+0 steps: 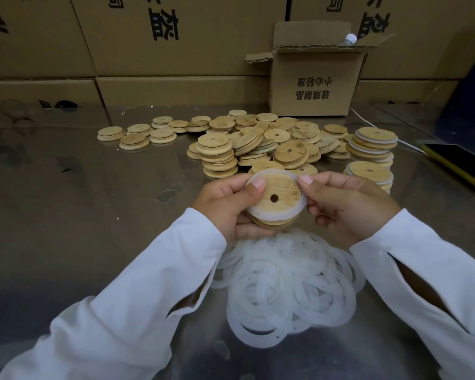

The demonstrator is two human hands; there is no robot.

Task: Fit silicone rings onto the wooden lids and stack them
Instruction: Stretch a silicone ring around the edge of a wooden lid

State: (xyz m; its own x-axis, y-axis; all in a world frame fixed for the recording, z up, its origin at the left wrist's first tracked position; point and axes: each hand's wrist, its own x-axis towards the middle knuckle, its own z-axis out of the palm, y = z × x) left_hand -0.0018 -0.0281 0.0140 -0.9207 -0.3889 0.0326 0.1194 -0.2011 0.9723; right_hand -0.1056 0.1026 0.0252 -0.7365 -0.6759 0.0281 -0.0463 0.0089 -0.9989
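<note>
A round wooden lid point(279, 192) with a small centre hole is held above the table between both hands. A white silicone ring point(274, 213) sits around it. My left hand point(225, 205) grips the lid's left edge, thumb on top. My right hand point(346, 207) pinches the ring at the right edge with its thumb. Beneath my hands lies a heap of loose silicone rings point(288, 286). Beyond them is a pile of bare wooden lids point(261, 142). At the right stand two stacks of ringed lids point(373, 149).
The metal table point(93, 201) is shiny and reflective. An open cardboard box point(313, 80) stands at the back, with a bottle cap point(350, 38) showing behind it. Large cartons point(162, 37) wall off the far side. A dark yellow-edged object point(461, 165) lies at the right edge.
</note>
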